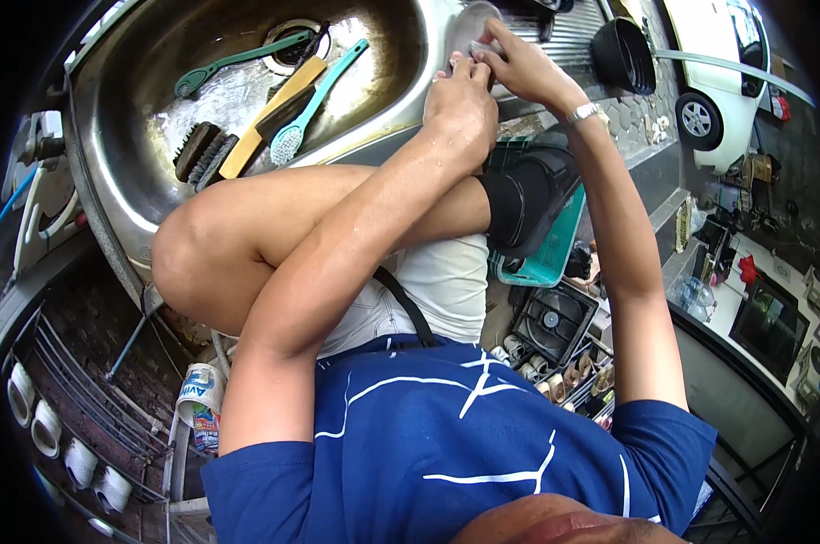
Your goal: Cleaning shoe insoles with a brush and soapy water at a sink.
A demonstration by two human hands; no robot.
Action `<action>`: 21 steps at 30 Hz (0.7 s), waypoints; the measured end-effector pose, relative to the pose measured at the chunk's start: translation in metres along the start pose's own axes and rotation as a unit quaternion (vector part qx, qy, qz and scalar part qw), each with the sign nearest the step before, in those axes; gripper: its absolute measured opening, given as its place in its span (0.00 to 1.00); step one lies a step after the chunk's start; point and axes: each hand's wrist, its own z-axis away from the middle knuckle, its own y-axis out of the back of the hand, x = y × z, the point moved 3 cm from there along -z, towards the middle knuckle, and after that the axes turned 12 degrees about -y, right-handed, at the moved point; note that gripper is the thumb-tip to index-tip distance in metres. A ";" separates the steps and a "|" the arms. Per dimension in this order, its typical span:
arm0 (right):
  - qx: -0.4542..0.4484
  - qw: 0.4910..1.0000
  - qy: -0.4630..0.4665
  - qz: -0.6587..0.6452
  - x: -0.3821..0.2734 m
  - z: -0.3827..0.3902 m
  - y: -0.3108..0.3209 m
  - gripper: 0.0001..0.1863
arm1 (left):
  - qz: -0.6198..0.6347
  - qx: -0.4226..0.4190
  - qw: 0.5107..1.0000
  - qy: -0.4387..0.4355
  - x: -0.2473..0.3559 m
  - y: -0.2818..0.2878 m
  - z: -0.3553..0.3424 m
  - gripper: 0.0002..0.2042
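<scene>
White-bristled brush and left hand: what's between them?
Bare basin, then the sink's rim, lie between the brush and the left hand; the head view shows it.

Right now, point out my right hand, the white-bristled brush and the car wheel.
Right hand (532, 78), head view: back of the hand.
White-bristled brush (326, 90), head view: its handle.
Car wheel (698, 119), head view: its hub.

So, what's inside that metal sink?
Inside the sink lie two green brushes, a yellow strip, a dark flat piece and two dark-bristled brushes. One green brush partly covers the drain; whatever lies beneath these things can't be seen.
</scene>
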 end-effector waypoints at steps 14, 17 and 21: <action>0.074 0.997 -0.012 -0.013 0.021 -0.014 -0.014 0.19 | -0.011 -0.011 1.000 -0.004 -0.005 0.001 0.004 0.19; -0.019 0.997 0.022 -0.069 0.000 0.010 0.008 0.22 | -0.025 -0.001 1.000 0.008 0.015 -0.005 0.000 0.22; 0.147 0.989 0.013 0.004 -0.011 -0.036 -0.001 0.19 | -0.040 0.055 0.997 0.020 0.001 0.007 -0.006 0.17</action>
